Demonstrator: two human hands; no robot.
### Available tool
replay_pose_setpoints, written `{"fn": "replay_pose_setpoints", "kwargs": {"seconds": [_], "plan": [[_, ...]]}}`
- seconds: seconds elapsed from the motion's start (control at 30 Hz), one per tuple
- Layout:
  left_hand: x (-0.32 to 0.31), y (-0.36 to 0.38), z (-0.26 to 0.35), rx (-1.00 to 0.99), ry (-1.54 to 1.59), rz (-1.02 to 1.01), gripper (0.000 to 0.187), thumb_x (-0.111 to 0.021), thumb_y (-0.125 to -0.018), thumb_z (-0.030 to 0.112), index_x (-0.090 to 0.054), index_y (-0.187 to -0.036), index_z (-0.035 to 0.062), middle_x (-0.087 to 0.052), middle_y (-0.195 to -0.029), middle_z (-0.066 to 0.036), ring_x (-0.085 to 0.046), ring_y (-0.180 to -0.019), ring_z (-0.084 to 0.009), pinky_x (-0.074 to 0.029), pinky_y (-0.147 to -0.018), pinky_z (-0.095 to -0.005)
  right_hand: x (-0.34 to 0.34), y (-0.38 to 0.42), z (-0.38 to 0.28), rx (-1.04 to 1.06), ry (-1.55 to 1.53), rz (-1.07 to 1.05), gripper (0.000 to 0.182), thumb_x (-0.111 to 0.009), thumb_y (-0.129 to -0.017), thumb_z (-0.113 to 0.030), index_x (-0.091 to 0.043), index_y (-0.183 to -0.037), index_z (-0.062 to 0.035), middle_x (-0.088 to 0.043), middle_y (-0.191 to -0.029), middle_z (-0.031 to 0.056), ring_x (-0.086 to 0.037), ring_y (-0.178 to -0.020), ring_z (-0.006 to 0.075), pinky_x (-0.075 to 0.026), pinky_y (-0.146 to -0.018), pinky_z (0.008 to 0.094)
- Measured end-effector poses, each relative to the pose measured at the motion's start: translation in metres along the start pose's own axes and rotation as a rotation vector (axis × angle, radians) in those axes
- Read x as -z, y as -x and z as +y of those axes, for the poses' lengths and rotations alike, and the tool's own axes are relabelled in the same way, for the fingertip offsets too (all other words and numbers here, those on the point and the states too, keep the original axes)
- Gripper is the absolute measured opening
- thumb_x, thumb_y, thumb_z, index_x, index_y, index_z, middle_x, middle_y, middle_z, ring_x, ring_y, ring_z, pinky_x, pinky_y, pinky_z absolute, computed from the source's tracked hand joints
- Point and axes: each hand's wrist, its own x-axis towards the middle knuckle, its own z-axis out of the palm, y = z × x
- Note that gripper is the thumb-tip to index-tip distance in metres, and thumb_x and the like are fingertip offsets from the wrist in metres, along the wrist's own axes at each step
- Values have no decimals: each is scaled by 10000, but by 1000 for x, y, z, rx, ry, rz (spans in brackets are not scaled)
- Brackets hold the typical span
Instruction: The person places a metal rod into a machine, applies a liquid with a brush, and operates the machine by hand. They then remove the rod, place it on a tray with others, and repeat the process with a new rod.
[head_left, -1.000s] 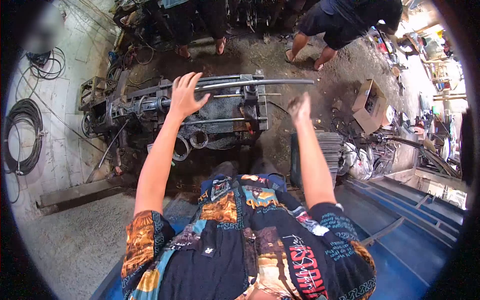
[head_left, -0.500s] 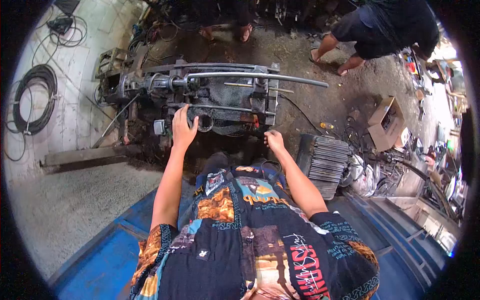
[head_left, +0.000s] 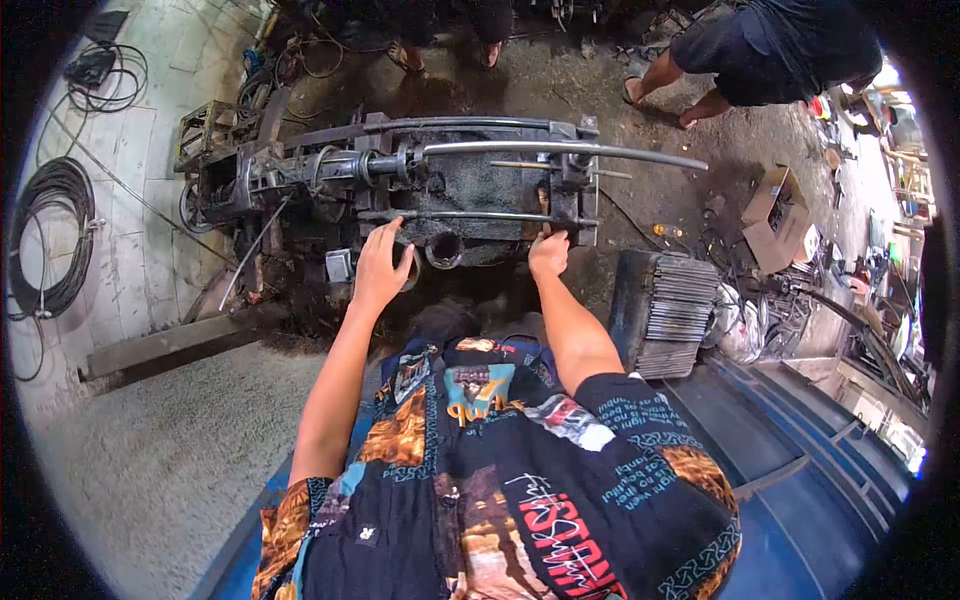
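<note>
My left hand (head_left: pixel 380 266) rests at the near edge of a dark metal machine (head_left: pixel 300 178), its fingertips at the left part of the near rail (head_left: pixel 470 215). Its fingers are spread and it holds nothing. Farther right, my right hand (head_left: pixel 549 254) is at the near right corner of the machine, fingers curled; what they hold, if anything, is hidden. A long metal rod (head_left: pixel 620 154) runs from the machine's spindle out past its right end. Between my hands, a dark round ring (head_left: pixel 445 249) sits below the near rail.
A finned metal block (head_left: pixel 672 315) stands right of my right hand, with an open cardboard box (head_left: pixel 775 222) beyond it. One person (head_left: pixel 775 50) is at the upper right; another person's feet (head_left: pixel 406 56) show at the top. Coiled cable (head_left: pixel 52 238) lies left.
My right hand has moved up to the machine's near right corner. The view has shifted, so the machine appears farther right. My left hand stays at the rail, its fingers more spread.
</note>
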Motion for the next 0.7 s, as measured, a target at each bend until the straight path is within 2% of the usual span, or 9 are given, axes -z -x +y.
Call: {"fn": "replay_pose_setpoints", "kwargs": {"seconds": [0.07,0.13,0.2,0.27,0.33,0.4,0.5,0.6,0.7], "plan": [[7,3,-19,-30,31,-35,460,-653,-850,112,-509,-1271,-5,-598,-1084,-201,-575,-1017,-373,-463,-896,-428,-7,-3,-2,37,4,59,381,-587,-880,-313,-485,-1106,-24,-605,-1087,230,-606,-989,441,-486,-849,543],[14,7,-35,-52,46,-40,458,-653,-855,112,-509,-1273,-5,-604,-1065,-200,-582,-998,-375,-469,-877,-430,1,6,-5,238,-48,-54,371,-558,-890,-283,-465,-1117,-6,-622,-1023,269,-596,-968,468,-478,-846,545],[21,10,-51,-22,78,-56,457,-654,-859,116,-510,-1276,-4,-605,-1067,-195,-581,-1006,-371,-471,-875,-429,7,22,-6,187,-29,-108,376,-547,-907,-264,-524,-1133,35,-629,-1075,267,-612,-999,438,-503,-857,499],[26,12,-62,-32,85,-66,462,-653,-863,119,-508,-1283,-4,-610,-1066,-187,-584,-1016,-361,-473,-881,-419,16,41,2,46,-107,-87,359,-503,-912,-278,-580,-1025,53,-631,-937,344,-602,-942,513,-472,-854,555],[28,10,-71,-49,69,-26,463,-652,-865,120,-508,-1287,-4,-614,-1065,-180,-587,-1026,-350,-476,-888,-410,30,65,11,92,-41,-153,428,-462,-934,-328,-645,-904,58,-624,-912,359,-605,-948,507,-470,-856,558],[30,8,-76,-45,102,-30,462,-650,-868,123,-507,-1289,-4,-617,-1068,-178,-592,-1026,-341,-477,-892,-407,55,96,-3,193,-16,-215,396,-464,-936,-298,-632,-931,60,-619,-902,362,-605,-943,503,-474,-840,561],[27,6,-82,-18,160,-39,462,-652,-869,127,-507,-1288,-5,-618,-1074,-177,-600,-1014,-332,-479,-894,-410,86,132,-63,324,-133,-196,339,-480,-917,-234,-577,-1107,29,-620,-898,357,-610,-875,519,-490,-799,575],[29,4,-77,-26,144,-53,461,-651,-868,128,-508,-1287,-2,-620,-1072,-174,-600,-1017,-328,-479,-898,-410,73,120,-104,558,-189,-6,418,-473,-910,-148,-478,-1282,43,-632,-833,324,-629,-807,478,-493,-722,575],[29,4,-75,-49,150,-35,462,-654,-864,120,-513,-1289,2,-622,-1083,-171,-598,-1029,-332,-475,-910,-410,61,103,-131,558,-101,1,487,-484,-911,-162,-434,-1341,61,-647,-846,289,-634,-807,469,-511,-746,539]]}}
